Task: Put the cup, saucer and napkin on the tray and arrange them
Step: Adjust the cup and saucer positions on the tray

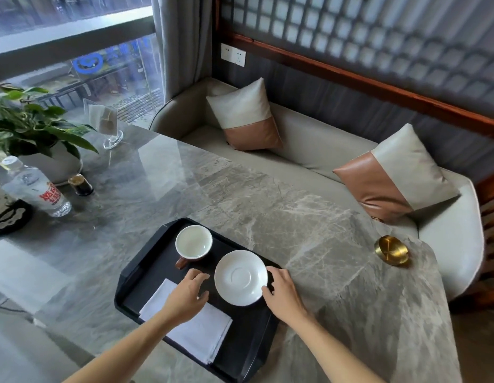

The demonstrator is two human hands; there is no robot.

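Note:
A black tray (146, 275) lies on the grey marble table near its front edge. A white-lined brown cup (193, 242) stands upright at the tray's far end, its handle toward me. The white saucer (241, 277) rests on the tray's right side. A folded white napkin (201, 330) lies flat on the near left part of the tray. My left hand (188, 293) hovers over the napkin's far corner with its fingers apart, just left of the saucer. My right hand (281, 291) has its fingertips on the saucer's right rim.
A gold ashtray (391, 250) sits at the table's right edge. A water bottle (33, 186), a small dark pot (80, 184), a potted plant (38, 134) and a clear sign holder (106, 125) stand at the far left. A cushioned bench (309, 145) runs behind the table.

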